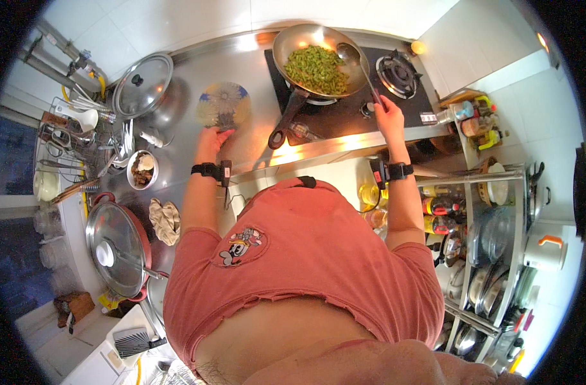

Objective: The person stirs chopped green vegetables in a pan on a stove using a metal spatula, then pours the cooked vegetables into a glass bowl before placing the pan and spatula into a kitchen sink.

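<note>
My right hand [390, 120] is closed around the handle of a metal ladle [365, 65], whose bowl rests inside a wok [286, 41]. Chopped green food [314, 70] lies in the wok, which sits on the left burner of a black gas cooktop [341, 118]. The wok's long dark handle [288, 120] points toward me, with no hand on it. My left hand [217, 140] is at the near edge of a patterned glass plate [223, 103] on the steel counter; its fingers touch or grip the rim, which one I cannot tell.
Left on the counter are a lidded pan [144, 86], a white bowl of food [143, 170], a crumpled cloth [164, 221] and a red pot with a glass lid [117, 248]. A second burner [398, 74] and bottles [480, 125] are at the right, above a metal rack [495, 177].
</note>
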`<action>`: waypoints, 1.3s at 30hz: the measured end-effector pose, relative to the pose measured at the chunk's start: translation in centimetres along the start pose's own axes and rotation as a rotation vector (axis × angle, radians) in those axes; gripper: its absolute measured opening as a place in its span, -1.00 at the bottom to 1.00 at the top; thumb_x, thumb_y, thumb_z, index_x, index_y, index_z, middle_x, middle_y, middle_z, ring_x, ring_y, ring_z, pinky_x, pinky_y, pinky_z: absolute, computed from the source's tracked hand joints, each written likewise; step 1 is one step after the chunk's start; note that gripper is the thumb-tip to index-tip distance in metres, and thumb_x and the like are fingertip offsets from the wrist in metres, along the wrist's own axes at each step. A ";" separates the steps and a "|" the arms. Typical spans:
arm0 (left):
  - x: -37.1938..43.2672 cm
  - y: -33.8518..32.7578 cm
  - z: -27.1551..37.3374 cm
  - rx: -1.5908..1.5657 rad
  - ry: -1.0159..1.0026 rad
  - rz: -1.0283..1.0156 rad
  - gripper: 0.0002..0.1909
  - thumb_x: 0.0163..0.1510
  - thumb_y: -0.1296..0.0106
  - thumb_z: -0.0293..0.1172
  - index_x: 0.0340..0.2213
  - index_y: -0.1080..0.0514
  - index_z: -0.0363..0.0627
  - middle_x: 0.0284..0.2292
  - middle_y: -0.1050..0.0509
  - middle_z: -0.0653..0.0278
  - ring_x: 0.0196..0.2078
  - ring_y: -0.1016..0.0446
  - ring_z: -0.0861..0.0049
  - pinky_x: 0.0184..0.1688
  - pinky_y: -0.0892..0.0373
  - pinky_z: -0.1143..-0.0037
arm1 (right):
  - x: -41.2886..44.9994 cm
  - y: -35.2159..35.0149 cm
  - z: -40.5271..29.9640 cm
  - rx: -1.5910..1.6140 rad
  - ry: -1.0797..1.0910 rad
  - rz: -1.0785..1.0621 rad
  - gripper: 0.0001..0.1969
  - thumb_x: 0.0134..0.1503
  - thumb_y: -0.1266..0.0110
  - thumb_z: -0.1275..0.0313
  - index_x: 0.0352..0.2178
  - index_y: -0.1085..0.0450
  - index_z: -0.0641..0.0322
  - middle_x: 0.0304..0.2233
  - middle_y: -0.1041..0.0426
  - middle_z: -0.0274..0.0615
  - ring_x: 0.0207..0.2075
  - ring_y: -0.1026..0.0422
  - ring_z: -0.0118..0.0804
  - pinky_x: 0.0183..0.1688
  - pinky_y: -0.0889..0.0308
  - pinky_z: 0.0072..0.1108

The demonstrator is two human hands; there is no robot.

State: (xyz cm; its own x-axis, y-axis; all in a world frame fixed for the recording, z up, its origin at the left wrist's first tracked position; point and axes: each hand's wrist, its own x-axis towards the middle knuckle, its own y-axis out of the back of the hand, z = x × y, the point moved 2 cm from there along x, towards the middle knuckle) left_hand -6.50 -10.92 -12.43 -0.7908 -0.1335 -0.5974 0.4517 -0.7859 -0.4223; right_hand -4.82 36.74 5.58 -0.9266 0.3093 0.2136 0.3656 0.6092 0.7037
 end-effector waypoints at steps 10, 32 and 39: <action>-10.8 -6.6 -1.2 0.194 0.318 -0.169 -0.48 0.13 0.18 -0.14 -0.03 -0.11 -0.32 -0.18 -0.34 -0.13 -0.25 -0.44 0.16 -0.23 -0.43 0.28 | 3.6 -3.8 -2.0 -0.198 0.112 0.035 -0.65 -0.01 0.07 0.26 -0.26 -0.33 0.31 -0.38 -0.41 0.17 -0.26 -0.36 0.17 -0.18 -0.26 -0.26; -13.5 -13.9 -3.6 0.331 0.279 -0.626 -0.76 0.11 0.12 -0.31 -0.24 -0.28 -0.20 -0.45 -0.33 0.34 -0.47 -0.35 0.60 -0.54 -0.33 0.57 | -0.8 4.0 -4.1 -0.675 0.670 -0.103 -0.44 -0.13 0.07 0.59 -0.07 -0.27 -0.28 -0.51 -0.25 -0.23 -0.42 -0.36 -0.16 -0.45 -0.31 -0.42; -12.2 -16.3 -2.8 0.252 0.368 -0.733 -0.79 0.09 0.10 -0.33 -0.29 -0.31 -0.22 -0.46 -0.36 0.33 -0.51 -0.36 0.59 -0.51 -0.38 0.49 | 0.8 -1.2 -7.2 -0.531 0.673 -0.069 -0.35 -0.21 0.07 0.64 -0.02 -0.23 -0.23 -0.46 -0.26 -0.22 -0.38 -0.36 -0.16 -0.38 -0.32 -0.43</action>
State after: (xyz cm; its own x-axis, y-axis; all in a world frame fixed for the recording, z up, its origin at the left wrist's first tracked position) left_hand -3.09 5.17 -0.17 -0.6432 0.6307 -0.4342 -0.2610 -0.7137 -0.6501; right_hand -6.61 30.98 9.78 -0.8615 -0.3165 0.3971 0.3731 0.1360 0.9178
